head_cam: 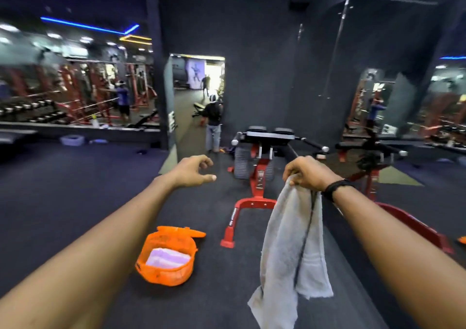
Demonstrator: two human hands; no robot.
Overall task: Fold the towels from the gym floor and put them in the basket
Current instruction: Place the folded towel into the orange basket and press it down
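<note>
Right grip clutches a hanging grey towel; left grip hovers loose, holding nothing. Orange basket sits on open floor beside a red bench frame.

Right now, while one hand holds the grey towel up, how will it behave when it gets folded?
Probably floppy: the towel hangs limp from the right hand in long loose folds. It likely needs both hands to fold; the left hand is free. It looks light, since one hand's grip carries it.

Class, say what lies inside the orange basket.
Inside the basket lies a folded pale towel. Anything beneath it is covered.
</note>
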